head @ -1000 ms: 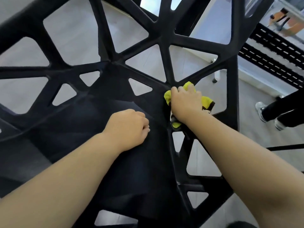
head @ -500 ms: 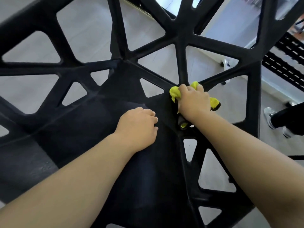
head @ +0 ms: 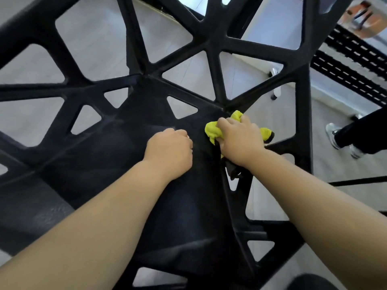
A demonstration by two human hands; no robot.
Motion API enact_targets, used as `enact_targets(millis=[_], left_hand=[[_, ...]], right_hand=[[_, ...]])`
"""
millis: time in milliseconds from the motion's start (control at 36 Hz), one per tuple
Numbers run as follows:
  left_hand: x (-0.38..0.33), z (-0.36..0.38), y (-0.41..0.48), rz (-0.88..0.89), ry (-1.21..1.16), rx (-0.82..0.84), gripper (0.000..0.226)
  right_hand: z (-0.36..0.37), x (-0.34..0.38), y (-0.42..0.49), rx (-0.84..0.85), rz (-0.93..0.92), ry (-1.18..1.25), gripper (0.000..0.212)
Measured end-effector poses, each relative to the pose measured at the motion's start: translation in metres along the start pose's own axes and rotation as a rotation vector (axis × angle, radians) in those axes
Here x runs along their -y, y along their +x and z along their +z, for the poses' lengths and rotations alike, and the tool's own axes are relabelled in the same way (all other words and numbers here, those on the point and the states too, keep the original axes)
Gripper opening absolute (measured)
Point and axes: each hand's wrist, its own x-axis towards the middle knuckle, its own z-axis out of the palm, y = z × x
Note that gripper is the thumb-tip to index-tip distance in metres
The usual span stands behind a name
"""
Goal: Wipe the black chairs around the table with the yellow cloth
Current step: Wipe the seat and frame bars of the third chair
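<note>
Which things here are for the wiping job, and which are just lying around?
For the job: yellow cloth, gripped by the right hand; black chair; left hand resting on its seat.
Just around: another person's shoes; black slotted rack; orange thing, blurred.

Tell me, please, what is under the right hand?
The right hand grips a bunched yellow cloth against the black chair. The cloth's middle and the chair surface beneath are covered.
</note>
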Motion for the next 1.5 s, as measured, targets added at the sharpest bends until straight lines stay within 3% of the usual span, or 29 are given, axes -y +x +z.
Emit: enact_targets(millis=[139,306,556,861,972,1194,1278,1389,1500], left_hand=[[0.001,-0.001,-0.001,-0.015,-0.028,0.019,0.034],[0.002,-0.001,-0.002,-0.002,-0.048,0.058,0.034],[0.003,-0.004,-0.012,0.052,-0.081,0.149,0.036],[-0.007,-0.009,-0.031,0.027,-0.137,0.187,0.035],[-0.011,-0.011,-0.040,0.035,-0.100,0.222,0.038],[-0.037,-0.015,-0.054,0.051,-0.007,0.186,0.041],[-0.062,-0.011,-0.061,0.117,0.005,0.248,0.051],[-0.077,-0.001,-0.067,0.118,0.059,0.338,0.060],[-0.072,0.001,-0.069,0.131,0.086,0.366,0.062]], right_hand=[[-0.021,0.010,-0.053,0.106,-0.188,-0.039,0.024],[-0.034,0.006,-0.086,0.234,-0.188,0.076,0.028],[-0.026,0.012,-0.083,0.146,-0.124,0.113,0.034],[-0.062,0.021,-0.169,0.319,-0.213,0.319,0.030],[-0.060,0.014,-0.201,0.198,-0.205,0.302,0.032],[-0.069,-0.042,-0.190,-0.408,0.027,0.223,0.034],[-0.055,-0.068,-0.174,-0.388,0.146,0.171,0.033],[-0.036,-0.078,-0.168,-0.278,0.183,0.476,0.041],[-0.030,-0.073,-0.178,-0.259,0.180,0.582,0.046]])
